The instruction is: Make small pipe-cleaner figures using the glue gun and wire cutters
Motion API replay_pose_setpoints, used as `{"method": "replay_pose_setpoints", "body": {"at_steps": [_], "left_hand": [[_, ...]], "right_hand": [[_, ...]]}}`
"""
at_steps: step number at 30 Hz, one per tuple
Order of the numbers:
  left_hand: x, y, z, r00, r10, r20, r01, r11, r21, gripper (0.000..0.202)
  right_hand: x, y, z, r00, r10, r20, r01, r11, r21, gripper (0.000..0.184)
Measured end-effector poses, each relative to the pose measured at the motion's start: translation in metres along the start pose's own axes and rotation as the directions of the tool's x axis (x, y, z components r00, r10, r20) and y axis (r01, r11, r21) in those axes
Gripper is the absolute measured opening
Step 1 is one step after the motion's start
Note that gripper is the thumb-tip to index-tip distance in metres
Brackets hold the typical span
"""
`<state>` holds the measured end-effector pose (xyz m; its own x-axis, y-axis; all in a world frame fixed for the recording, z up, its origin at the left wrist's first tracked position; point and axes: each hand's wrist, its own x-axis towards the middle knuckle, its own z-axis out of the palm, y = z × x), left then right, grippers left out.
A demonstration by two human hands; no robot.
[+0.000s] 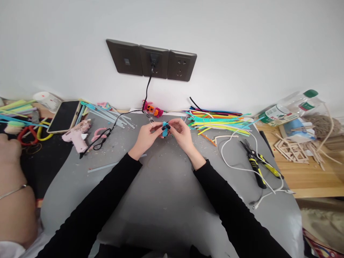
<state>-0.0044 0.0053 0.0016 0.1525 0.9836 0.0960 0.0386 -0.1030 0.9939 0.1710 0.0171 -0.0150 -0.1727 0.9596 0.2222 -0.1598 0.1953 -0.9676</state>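
My left hand (147, 138) and my right hand (183, 134) meet over the grey mat (166, 190). Between their fingertips is a small blue-and-black fuzzy piece (165, 129), which looks like bent pipe cleaners. Both hands pinch it, the left from its left side and the right from its right side. My fingers cover parts of it, so its full shape is hidden. Just behind my hands, against the wall, lies a pink-and-orange fuzzy figure (152, 108) with dark spots.
Pipe cleaners (220, 122) lie behind right. Pliers (255, 161) and a white cable (236, 167) rest on the right. A pink glue gun (77, 138), its cord, and a phone (64, 116) are left. Another person's arm (14, 193) is at far left. A bottle (290, 109) leans right.
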Motion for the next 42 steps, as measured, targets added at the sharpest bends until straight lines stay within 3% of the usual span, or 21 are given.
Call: {"method": "replay_pose_setpoints", "body": {"at_steps": [10, 23, 42], "left_hand": [[0.0, 0.006, 0.001, 0.998, -0.005, 0.057, 0.003, 1.0, 0.027, 0.047], [0.001, -0.001, -0.001, 0.996, -0.088, -0.002, 0.088, 0.996, -0.009, 0.054], [0.0, 0.003, 0.0, 0.999, -0.03, -0.03, 0.031, 0.999, 0.042, 0.054]], "right_hand": [[0.0, -0.002, 0.0, 0.999, -0.019, -0.047, 0.018, 0.999, -0.035, 0.033], [0.0, -0.001, -0.002, 0.998, -0.024, -0.054, 0.019, 0.996, -0.093, 0.033], [-0.001, -0.006, -0.002, 1.0, 0.023, -0.005, -0.024, 0.997, -0.07, 0.036]]}}
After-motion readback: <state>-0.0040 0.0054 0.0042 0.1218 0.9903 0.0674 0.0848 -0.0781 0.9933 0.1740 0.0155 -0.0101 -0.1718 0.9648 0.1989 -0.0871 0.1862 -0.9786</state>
